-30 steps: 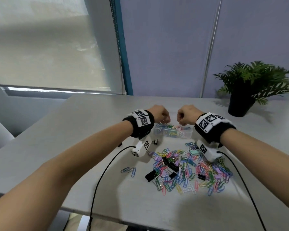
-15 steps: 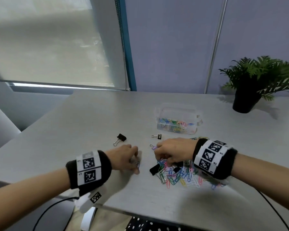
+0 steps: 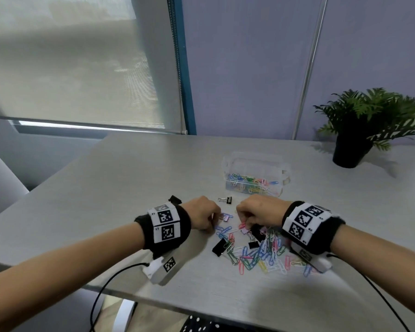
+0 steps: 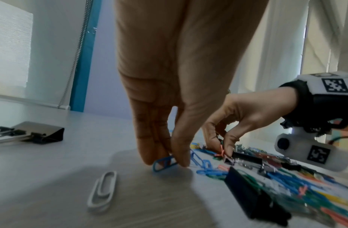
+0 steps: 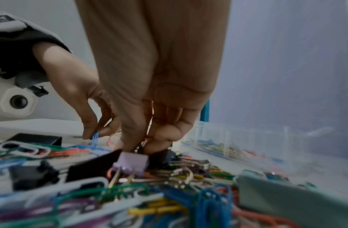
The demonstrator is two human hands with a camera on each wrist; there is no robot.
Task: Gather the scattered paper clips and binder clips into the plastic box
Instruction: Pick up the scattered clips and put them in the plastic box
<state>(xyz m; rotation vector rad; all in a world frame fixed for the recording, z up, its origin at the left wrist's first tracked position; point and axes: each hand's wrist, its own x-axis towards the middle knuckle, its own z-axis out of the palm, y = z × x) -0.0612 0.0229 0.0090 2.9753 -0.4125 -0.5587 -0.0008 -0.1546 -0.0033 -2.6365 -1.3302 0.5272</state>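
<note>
On the tabletop (image 3: 134, 178), close to its near edge, the heap of coloured paper clips (image 3: 259, 255) and black binder clips (image 3: 219, 246) is being worked again: a second ago both fists were up over the plastic box (image 3: 254, 180), and now they have come back down to the pile, which I take to mean one handful has been dropped in and the next is being picked. The left hand (image 4: 169, 108) has its thumb and fingertips pinched on a blue paper clip (image 4: 164, 163) that is tipped up off the surface at the pile's left fringe, with a white paper clip (image 4: 102, 191) lying loose just beside it. The right hand (image 5: 149, 115) has its fingers curled down into the heap, tips closed around something just behind a lilac binder clip (image 5: 133, 162); what exactly it grips I cannot tell, since the fingers hide it. The box sits open beyond the pile, a shallow layer of clips already inside. Two black binder clips (image 3: 227, 200) lie apart, between the hands and the box, and another (image 3: 175, 199) shows behind the left wrist. Most of the heap is still out, so I would judge the job well short of half done. A potted plant (image 3: 364, 125) stands in the far right corner.
</note>
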